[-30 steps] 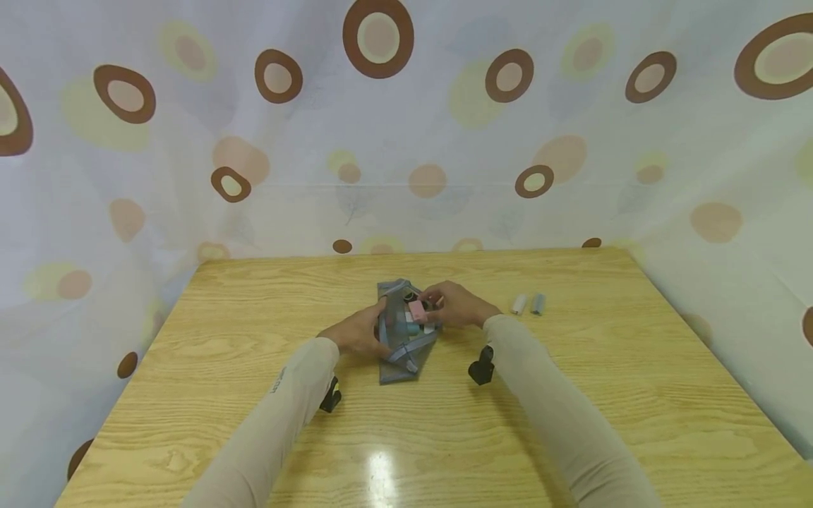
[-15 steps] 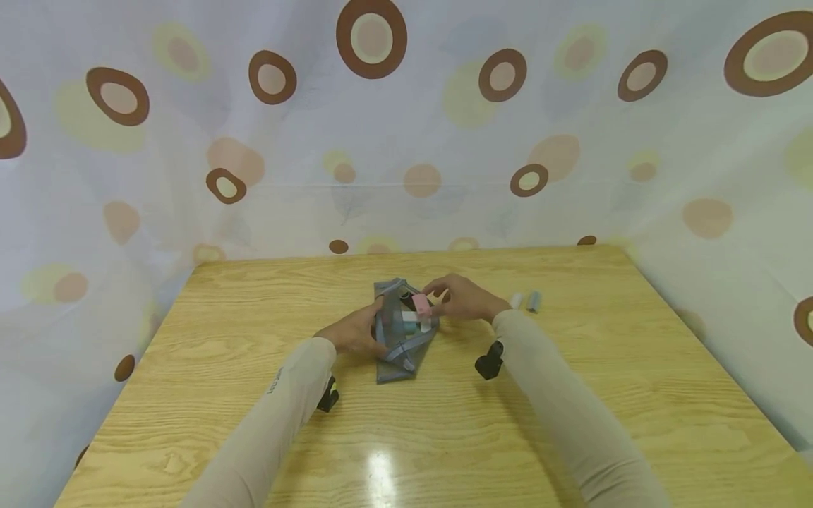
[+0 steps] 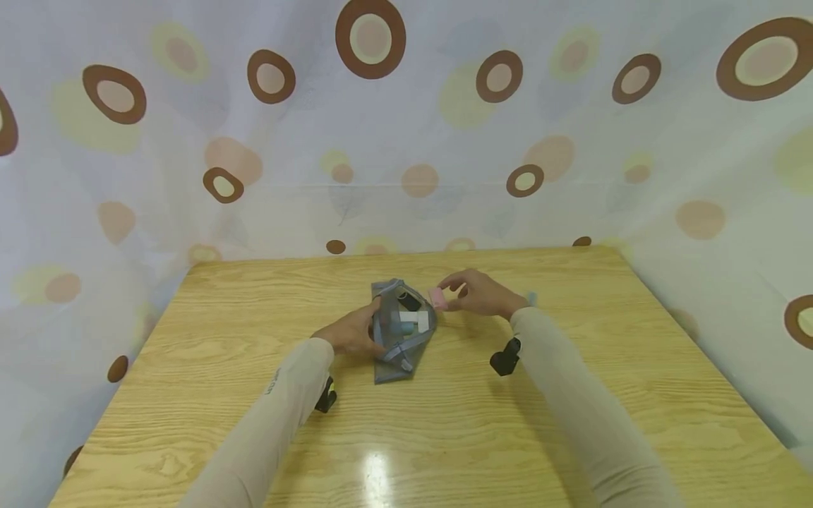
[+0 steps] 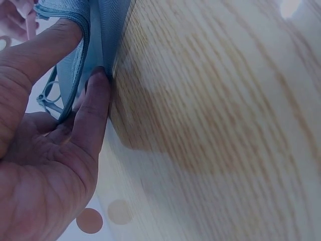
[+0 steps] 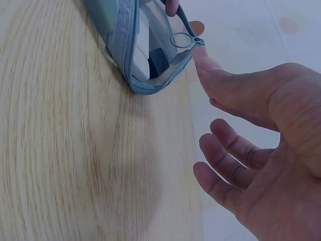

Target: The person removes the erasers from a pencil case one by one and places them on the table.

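Observation:
A grey-blue zip pouch (image 3: 390,331) with see-through mesh lies unzipped on the table, its mouth facing right. Inside it show a white piece (image 3: 416,319), a dark piece (image 3: 409,301) and a teal piece (image 3: 401,328). My left hand (image 3: 352,333) grips the pouch's left side; in the left wrist view its thumb and fingers are around the zipped edge (image 4: 83,60). My right hand (image 3: 479,293) pinches a small pink block (image 3: 437,298) just right of the pouch mouth. In the right wrist view the block is mostly hidden by the thumb.
A light blue small piece (image 3: 532,299) lies right of my right hand, partly covered by the wrist. The wooden table (image 3: 406,430) meets a patterned curtain (image 3: 419,219) at the back. A zip-pull ring (image 5: 181,40) hangs at the pouch's mouth.
My right hand has moved right, drawing the pink block out of the pouch. The pieces inside are more exposed. My left hand stays gripping the pouch.

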`<action>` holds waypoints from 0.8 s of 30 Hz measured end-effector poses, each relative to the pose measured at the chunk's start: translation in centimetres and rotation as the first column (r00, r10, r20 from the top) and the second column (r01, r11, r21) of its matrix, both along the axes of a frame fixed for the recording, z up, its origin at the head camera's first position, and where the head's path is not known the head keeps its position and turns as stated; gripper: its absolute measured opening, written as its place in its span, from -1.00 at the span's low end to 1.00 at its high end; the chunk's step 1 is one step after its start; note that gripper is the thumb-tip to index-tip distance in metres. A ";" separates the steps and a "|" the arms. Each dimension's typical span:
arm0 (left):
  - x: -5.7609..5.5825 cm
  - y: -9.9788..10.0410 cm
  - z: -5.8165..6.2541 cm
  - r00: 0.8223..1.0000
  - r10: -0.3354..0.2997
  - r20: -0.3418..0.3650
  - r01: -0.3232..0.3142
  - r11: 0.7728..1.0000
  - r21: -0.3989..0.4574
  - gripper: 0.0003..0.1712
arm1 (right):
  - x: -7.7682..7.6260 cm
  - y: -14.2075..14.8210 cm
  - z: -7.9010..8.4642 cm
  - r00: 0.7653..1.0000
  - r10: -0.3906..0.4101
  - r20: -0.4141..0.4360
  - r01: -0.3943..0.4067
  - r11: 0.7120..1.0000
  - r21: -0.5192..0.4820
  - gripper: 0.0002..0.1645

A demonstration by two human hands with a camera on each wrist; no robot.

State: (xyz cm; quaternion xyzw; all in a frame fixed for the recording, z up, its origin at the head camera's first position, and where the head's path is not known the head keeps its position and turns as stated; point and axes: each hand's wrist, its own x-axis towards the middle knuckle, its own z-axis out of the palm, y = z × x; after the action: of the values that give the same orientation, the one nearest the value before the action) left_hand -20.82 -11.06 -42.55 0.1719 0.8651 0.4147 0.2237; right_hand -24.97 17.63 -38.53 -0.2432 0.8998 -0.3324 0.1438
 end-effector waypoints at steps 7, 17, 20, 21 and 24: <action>0.1 0.0 0.4 1.000 -0.017 0.002 0.017 1.000 0.021 0.38 | 0.0 1.1 0.1 1.000 -0.022 -0.003 0.022 1.000 -0.002 -0.45; 0.1 -0.1 0.3 1.000 -0.026 -0.003 0.026 1.000 0.011 0.36 | 0.6 3.2 0.5 0.998 -0.055 0.006 0.055 0.998 0.028 -0.43; 0.1 -0.2 0.3 1.000 -0.020 -0.002 0.020 1.000 0.011 0.37 | 0.6 3.6 0.6 0.998 -0.064 0.003 0.064 0.998 0.025 -0.45; 0.1 -0.2 0.2 1.000 -0.019 -0.003 0.020 1.000 0.012 0.36 | 0.6 3.8 0.6 0.998 -0.068 0.005 0.068 0.997 0.022 -0.45; 0.1 -0.2 0.2 1.000 -0.024 -0.006 0.024 1.000 0.015 0.36 | 0.7 4.3 0.5 0.997 -0.076 -0.002 0.076 0.997 0.030 -0.46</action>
State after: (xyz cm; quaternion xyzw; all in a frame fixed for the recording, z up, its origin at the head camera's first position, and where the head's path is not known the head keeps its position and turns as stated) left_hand -20.76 -11.26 -42.39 0.1850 0.8605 0.4179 0.2250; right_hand -24.30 21.90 -37.99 -0.2067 0.9133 -0.3241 0.1343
